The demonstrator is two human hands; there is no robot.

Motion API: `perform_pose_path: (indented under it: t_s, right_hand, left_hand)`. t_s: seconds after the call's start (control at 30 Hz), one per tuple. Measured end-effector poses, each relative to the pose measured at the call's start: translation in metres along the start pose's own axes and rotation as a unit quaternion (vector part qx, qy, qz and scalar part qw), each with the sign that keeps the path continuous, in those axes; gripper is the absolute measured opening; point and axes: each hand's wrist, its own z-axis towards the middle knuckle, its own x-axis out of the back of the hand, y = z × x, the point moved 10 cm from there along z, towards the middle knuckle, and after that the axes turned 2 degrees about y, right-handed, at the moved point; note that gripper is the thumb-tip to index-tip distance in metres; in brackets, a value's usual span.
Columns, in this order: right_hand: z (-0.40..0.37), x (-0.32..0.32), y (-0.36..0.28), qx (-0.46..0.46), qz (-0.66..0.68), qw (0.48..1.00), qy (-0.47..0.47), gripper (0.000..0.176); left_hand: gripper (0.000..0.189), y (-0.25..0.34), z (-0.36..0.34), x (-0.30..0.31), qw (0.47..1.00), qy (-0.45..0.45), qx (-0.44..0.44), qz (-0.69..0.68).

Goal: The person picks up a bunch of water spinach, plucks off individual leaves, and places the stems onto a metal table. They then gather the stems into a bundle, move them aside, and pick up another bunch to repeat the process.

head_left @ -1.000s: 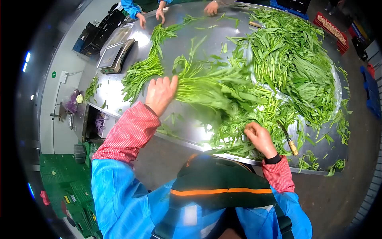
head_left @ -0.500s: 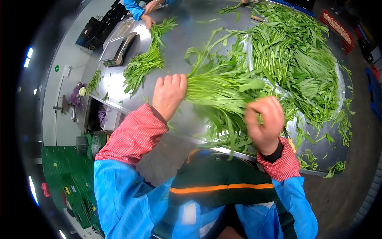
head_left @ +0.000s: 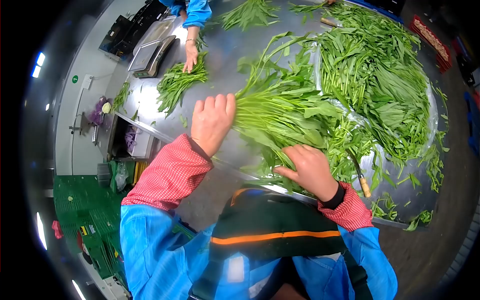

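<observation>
My left hand [head_left: 213, 121] is wrapped round the stem ends of a bunch of leafy greens [head_left: 280, 112], whose leaves fan out to the right over the metal table. At the lower side of those leaves is my right hand [head_left: 311, 170], fingers stretched and thumb apart, touching or just over the foliage. Right of it lies a sickle-like knife with a wooden handle [head_left: 364, 186], its curved dark blade partly among leaves. A large heap of loose greens [head_left: 370, 85] rests on clear plastic at the right.
Across the metal table [head_left: 225, 55], a co-worker's hand [head_left: 191, 54] touches another bunch [head_left: 181, 82] beside a weighing scale [head_left: 150, 57]. A second wooden-handled knife [head_left: 330, 22] lies at the back. Green crates [head_left: 75, 200] stand lower left; a red crate [head_left: 431, 40] is far right.
My right hand has moved down and left from above the leaves, its fingers now spread. My left hand keeps its hold. The co-worker's hand has come nearer, onto the other bunch.
</observation>
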Motion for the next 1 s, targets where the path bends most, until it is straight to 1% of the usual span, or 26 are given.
perform_pose_path:
  t_s: [0.1,0.13,0.2,0.23,0.27,0.3,0.33,0.37,0.4,0.43,0.5,0.57,0.6,0.63,0.7,0.73,0.83,0.87,0.97,1.0]
  right_hand:
    - [0.018,0.052,-0.026,0.030,0.000,0.993,0.115,0.040]
    - [0.019,0.071,-0.031,0.057,0.000,0.979,0.195,0.036]
    - [0.016,0.093,-0.037,0.059,-0.016,0.965,0.256,0.033]
    - [0.013,0.103,-0.041,0.065,-0.022,0.956,0.287,0.032]
    - [0.011,0.103,-0.048,0.088,-0.019,0.957,0.276,0.034]
    - [0.013,0.096,-0.061,0.123,-0.042,0.964,0.232,0.032]
    - [0.013,0.080,-0.070,0.139,-0.037,0.967,0.209,0.030]
    - [0.016,0.063,-0.077,0.154,-0.033,0.970,0.186,0.028]
    - [0.026,0.044,-0.087,0.164,-0.032,0.974,0.153,0.023]
    - [0.036,0.026,-0.091,0.169,-0.034,0.975,0.142,0.027]
    - [0.070,0.005,-0.098,0.088,-0.031,0.991,0.092,0.049]
    - [0.109,-0.015,-0.120,0.116,-0.061,0.991,0.037,0.061]
    - [0.126,-0.026,-0.127,0.132,-0.076,0.988,0.009,0.067]
    - [0.139,-0.044,-0.130,0.140,-0.081,0.986,-0.034,0.071]
    - [0.158,-0.085,-0.126,0.155,-0.092,0.976,-0.120,0.079]
    - [0.166,-0.106,-0.119,0.150,-0.120,0.969,-0.156,0.084]
    - [0.185,-0.150,-0.108,0.110,-0.101,0.951,-0.271,0.087]
    - [0.189,-0.162,-0.111,0.121,-0.080,0.948,-0.282,0.090]
    - [0.208,-0.200,-0.120,0.150,-0.004,0.949,-0.277,0.080]
    - [0.216,-0.211,-0.119,0.148,0.023,0.951,-0.269,0.074]
  left_hand:
    - [0.019,-0.005,-0.002,-0.005,1.000,0.005,0.001,-0.008]
    - [0.020,-0.008,-0.002,-0.012,0.999,-0.015,0.006,-0.030]
    - [0.021,-0.015,-0.004,-0.026,0.996,-0.051,0.018,-0.075]
    - [0.023,-0.020,-0.008,-0.043,0.979,-0.086,0.043,-0.181]
    - [0.025,-0.023,-0.015,-0.067,0.949,-0.119,0.068,-0.285]
    - [0.027,-0.026,-0.022,-0.086,0.906,-0.149,0.092,-0.385]
    - [0.024,-0.018,-0.029,-0.118,0.787,-0.273,0.131,-0.538]
    - [0.022,0.000,-0.037,-0.138,0.624,-0.381,0.160,-0.663]
    - [0.019,0.008,-0.048,-0.142,0.552,-0.424,0.185,-0.694]
    - [0.018,0.017,-0.050,-0.139,0.508,-0.442,0.160,-0.722]
    - [0.016,0.027,-0.056,-0.132,0.415,-0.470,0.111,-0.771]
    - [0.013,0.029,-0.066,-0.124,0.331,-0.474,0.049,-0.814]
    - [0.013,0.033,-0.074,-0.132,0.348,-0.460,0.002,-0.817]
    - [0.015,0.024,-0.077,-0.125,0.414,-0.492,-0.059,-0.763]
    - [0.022,0.008,-0.096,-0.127,0.396,-0.507,-0.093,-0.760]
    - [0.028,-0.024,-0.091,-0.114,0.436,-0.506,-0.049,-0.743]
    - [0.022,-0.041,-0.117,-0.130,0.276,-0.478,-0.091,-0.829]
    - [0.019,-0.047,-0.129,-0.143,0.266,-0.487,-0.083,-0.828]
    - [0.019,-0.060,-0.158,-0.175,0.297,-0.506,-0.143,-0.797]
    - [0.018,-0.065,-0.172,-0.194,0.297,-0.547,-0.102,-0.776]
